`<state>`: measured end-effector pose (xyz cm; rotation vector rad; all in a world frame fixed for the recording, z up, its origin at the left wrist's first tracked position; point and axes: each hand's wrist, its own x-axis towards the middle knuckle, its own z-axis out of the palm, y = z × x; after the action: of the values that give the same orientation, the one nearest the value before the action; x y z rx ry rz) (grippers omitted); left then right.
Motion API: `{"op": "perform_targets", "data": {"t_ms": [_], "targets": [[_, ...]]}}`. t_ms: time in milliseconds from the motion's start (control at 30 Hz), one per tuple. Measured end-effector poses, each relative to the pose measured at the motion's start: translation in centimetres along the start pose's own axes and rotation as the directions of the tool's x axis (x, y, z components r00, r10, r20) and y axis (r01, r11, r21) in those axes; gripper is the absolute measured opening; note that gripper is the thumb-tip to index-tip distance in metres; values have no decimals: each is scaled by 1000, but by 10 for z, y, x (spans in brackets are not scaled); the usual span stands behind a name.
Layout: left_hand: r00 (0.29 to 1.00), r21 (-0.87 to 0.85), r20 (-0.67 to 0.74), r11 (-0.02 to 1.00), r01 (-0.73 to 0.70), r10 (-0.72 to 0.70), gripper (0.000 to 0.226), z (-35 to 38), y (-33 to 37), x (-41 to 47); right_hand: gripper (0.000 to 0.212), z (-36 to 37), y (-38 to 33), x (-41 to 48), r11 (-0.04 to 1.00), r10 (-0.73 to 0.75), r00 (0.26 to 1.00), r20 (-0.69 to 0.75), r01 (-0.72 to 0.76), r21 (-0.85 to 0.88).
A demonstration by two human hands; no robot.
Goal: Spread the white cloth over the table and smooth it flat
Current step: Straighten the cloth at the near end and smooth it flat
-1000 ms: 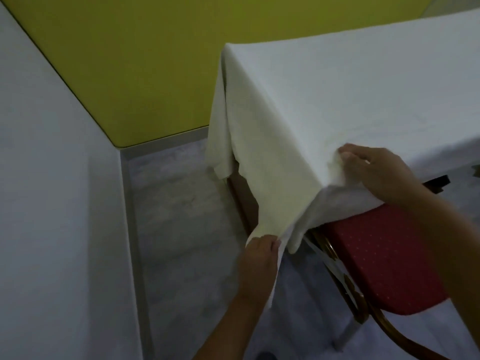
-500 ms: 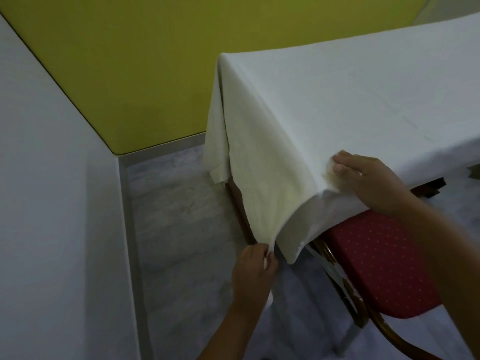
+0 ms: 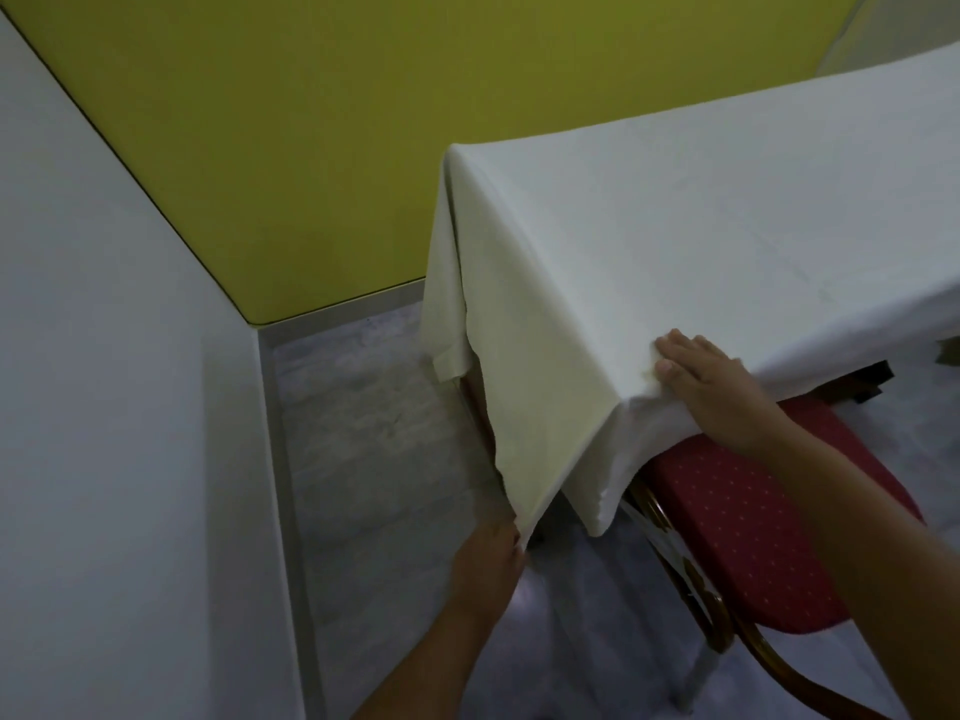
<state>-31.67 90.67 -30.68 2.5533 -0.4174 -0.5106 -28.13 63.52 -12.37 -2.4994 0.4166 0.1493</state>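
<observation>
The white cloth (image 3: pixel 649 241) covers the table and hangs down over its left end and near side. Only a dark bit of the table frame (image 3: pixel 862 381) shows under the cloth at the right. My left hand (image 3: pixel 488 563) is low, pinching the cloth's hanging corner and holding it taut downward. My right hand (image 3: pixel 711 387) lies flat with fingers spread on the cloth at the table's near corner, pressing it against the edge.
A chair with a red dotted seat (image 3: pixel 753 522) and a gold metal frame stands tucked under the table's near side, right below my right arm. A white wall (image 3: pixel 114 407) runs along the left and a yellow wall (image 3: pixel 291 127) behind. Grey floor (image 3: pixel 374 433) lies between.
My left hand has pulled the hanging corner further down, so the end drape is tauter. My right hand has flattened on the corner, with fingers now spread.
</observation>
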Motion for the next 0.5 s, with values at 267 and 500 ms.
{"op": "perform_targets", "data": {"t_ms": [267, 500], "targets": [[951, 186, 173, 957, 224, -256, 31, -71, -3, 2, 45, -17, -9, -10, 998, 56, 993, 104, -60, 31], [967, 73, 175, 982, 175, -186, 34, -128, 26, 9, 41, -35, -13, -35, 989, 104, 991, 81, -111, 94]]}}
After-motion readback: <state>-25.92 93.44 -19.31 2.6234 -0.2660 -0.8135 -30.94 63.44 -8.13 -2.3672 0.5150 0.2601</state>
